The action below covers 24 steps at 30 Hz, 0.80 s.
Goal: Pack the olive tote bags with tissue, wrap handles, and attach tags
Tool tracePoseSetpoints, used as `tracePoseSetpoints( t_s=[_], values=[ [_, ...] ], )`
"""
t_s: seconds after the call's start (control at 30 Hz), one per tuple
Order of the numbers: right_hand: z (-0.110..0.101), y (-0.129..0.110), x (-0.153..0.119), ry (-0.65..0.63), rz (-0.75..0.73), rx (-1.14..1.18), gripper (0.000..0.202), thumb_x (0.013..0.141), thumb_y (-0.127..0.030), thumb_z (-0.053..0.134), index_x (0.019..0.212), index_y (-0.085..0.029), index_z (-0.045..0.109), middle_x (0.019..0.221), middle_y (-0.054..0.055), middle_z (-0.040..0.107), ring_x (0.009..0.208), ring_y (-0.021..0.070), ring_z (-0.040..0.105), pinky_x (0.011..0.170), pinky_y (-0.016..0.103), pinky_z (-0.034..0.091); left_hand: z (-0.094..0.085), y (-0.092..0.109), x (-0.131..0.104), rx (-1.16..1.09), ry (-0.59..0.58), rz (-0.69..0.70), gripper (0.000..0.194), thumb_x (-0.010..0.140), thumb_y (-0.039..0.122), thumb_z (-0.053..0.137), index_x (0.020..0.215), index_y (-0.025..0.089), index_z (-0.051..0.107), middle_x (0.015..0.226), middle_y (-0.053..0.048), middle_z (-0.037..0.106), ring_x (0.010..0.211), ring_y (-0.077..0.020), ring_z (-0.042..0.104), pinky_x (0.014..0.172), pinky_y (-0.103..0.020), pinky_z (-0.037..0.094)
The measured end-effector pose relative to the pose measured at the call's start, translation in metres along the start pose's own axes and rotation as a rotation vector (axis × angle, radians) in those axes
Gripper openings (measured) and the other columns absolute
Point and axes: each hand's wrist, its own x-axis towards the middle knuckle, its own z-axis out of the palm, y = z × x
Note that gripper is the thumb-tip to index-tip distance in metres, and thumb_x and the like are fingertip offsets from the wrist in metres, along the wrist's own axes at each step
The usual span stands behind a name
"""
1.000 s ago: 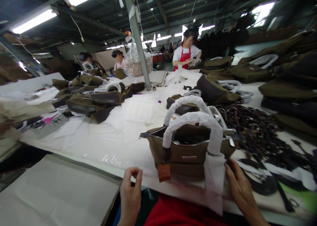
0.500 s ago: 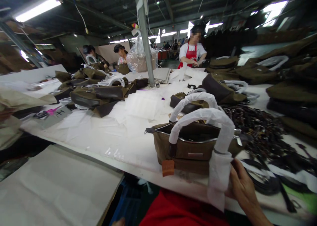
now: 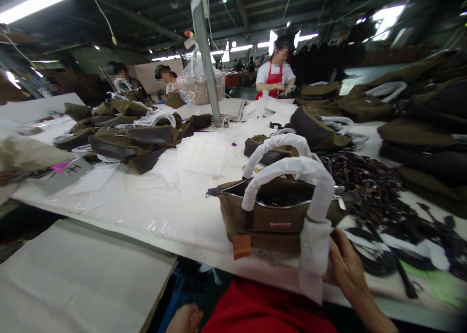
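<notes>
An olive-brown handbag (image 3: 270, 231) stands upright on the white table in front of me, its zip open along the top. White paper wraps its two raised handles (image 3: 288, 165), and a loose strip of it hangs down at the bag's right. A small orange-brown leather tag (image 3: 242, 247) dangles at the lower left. My right hand (image 3: 348, 262) grips the bag's right end, its fingertips partly hidden behind the hanging paper. Low in the view, my left hand (image 3: 185, 318) is closed, apart from the bag and left of my red apron; what its curled fingers hold, if anything, is hidden.
Tangled dark straps (image 3: 365, 187) and coiled black straps (image 3: 372, 255) lie right of the bag. More bags (image 3: 134, 141) are heaped at left and far right. White paper sheets (image 3: 202, 153) cover mid-table. A metal post (image 3: 206, 56) rises behind; a co-worker (image 3: 277, 73) stands beyond.
My left hand has risen farther into view at the bottom edge. The whole scene has shifted slightly left in view; my right hand stays at the bag's right end.
</notes>
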Motion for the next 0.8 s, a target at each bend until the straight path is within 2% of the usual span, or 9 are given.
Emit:
tracePoseSetpoints(
  t_s=[0.07,0.17,0.27,0.4,0.47,0.53,0.6,0.67,0.8],
  values=[
    [0.000,-0.001,0.000,0.002,-0.018,0.011,0.057,0.092,-0.062,0.045,0.133,-0.023,0.055,0.131,0.010,0.064,0.124,0.0313,0.057,0.107,0.047,0.045,-0.001,0.018,0.002,-0.062,0.089,0.037,0.038,0.084,0.052,0.050,0.062,0.023,0.058,0.055,-0.003,0.059,0.056,-0.0223,0.061,0.060,-0.033,0.048],
    [0.001,-0.002,-0.001,-0.003,-0.035,0.035,0.055,0.093,-0.059,0.046,0.133,-0.022,0.054,0.130,0.011,0.064,0.122,0.0299,0.058,0.105,0.045,0.046,-0.010,0.073,-0.004,-0.294,0.275,0.239,0.035,0.086,0.054,0.059,0.093,0.021,0.066,0.071,-0.001,0.062,0.061,-0.0183,0.059,0.059,-0.028,0.049],
    [0.001,-0.003,0.000,-0.009,-0.030,0.049,0.055,0.093,-0.060,0.046,0.132,-0.022,0.055,0.130,0.011,0.064,0.121,0.0300,0.058,0.105,0.046,0.045,-0.017,0.142,-0.016,-0.303,0.215,0.518,0.019,0.096,0.036,0.055,0.103,0.022,0.066,0.091,-0.004,0.069,0.080,-0.0171,0.066,0.073,-0.026,0.054],
    [0.002,-0.004,0.000,-0.010,-0.039,0.064,0.057,0.093,-0.061,0.046,0.133,-0.021,0.054,0.132,0.012,0.062,0.123,0.0298,0.057,0.106,0.046,0.045,-0.010,0.201,-0.021,-0.019,0.238,0.907,0.050,0.099,0.014,0.047,0.147,0.027,0.041,0.120,-0.008,0.066,0.107,-0.0178,0.065,0.092,-0.028,0.055],
    [0.001,-0.005,0.000,-0.013,-0.048,0.067,0.056,0.094,-0.060,0.046,0.133,-0.021,0.054,0.132,0.012,0.062,0.124,0.0283,0.057,0.105,0.043,0.046,-0.003,0.210,-0.016,0.154,0.289,0.964,0.058,0.098,0.011,0.045,0.153,0.024,0.033,0.115,-0.011,0.067,0.101,-0.0211,0.067,0.087,-0.033,0.058],
    [0.001,-0.005,0.000,-0.015,-0.055,0.075,0.055,0.094,-0.059,0.046,0.134,-0.022,0.054,0.132,0.011,0.062,0.123,0.0269,0.057,0.105,0.041,0.047,0.002,0.212,-0.011,0.282,0.311,0.952,0.052,0.097,0.011,0.046,0.148,0.019,0.040,0.106,-0.011,0.069,0.091,-0.0242,0.069,0.078,-0.037,0.061],
    [0.001,-0.006,-0.001,-0.014,-0.059,0.085,0.054,0.095,-0.059,0.046,0.134,-0.022,0.054,0.131,0.011,0.063,0.122,0.0261,0.058,0.104,0.039,0.048,0.005,0.211,-0.009,0.324,0.237,0.960,0.037,0.096,0.012,0.047,0.131,0.019,0.056,0.102,-0.010,0.069,0.089,-0.0250,0.069,0.076,-0.039,0.061],
    [0.001,-0.006,-0.001,-0.009,-0.060,0.086,0.053,0.095,-0.058,0.047,0.133,-0.022,0.054,0.130,0.010,0.063,0.121,0.0256,0.059,0.102,0.038,0.049,0.006,0.211,-0.009,0.285,0.159,0.992,0.027,0.096,0.012,0.047,0.118,0.020,0.061,0.101,-0.009,0.070,0.090,-0.0242,0.069,0.078,-0.037,0.061],
    [0.000,-0.006,-0.001,-0.010,-0.067,0.077,0.054,0.095,-0.058,0.046,0.134,-0.021,0.054,0.130,0.011,0.064,0.118,0.0250,0.061,0.101,0.038,0.050,0.008,0.216,-0.011,0.273,0.220,0.919,0.050,0.096,0.014,0.049,0.144,0.014,0.039,0.097,-0.011,0.071,0.084,-0.0253,0.070,0.072,-0.038,0.061]
  ],
)
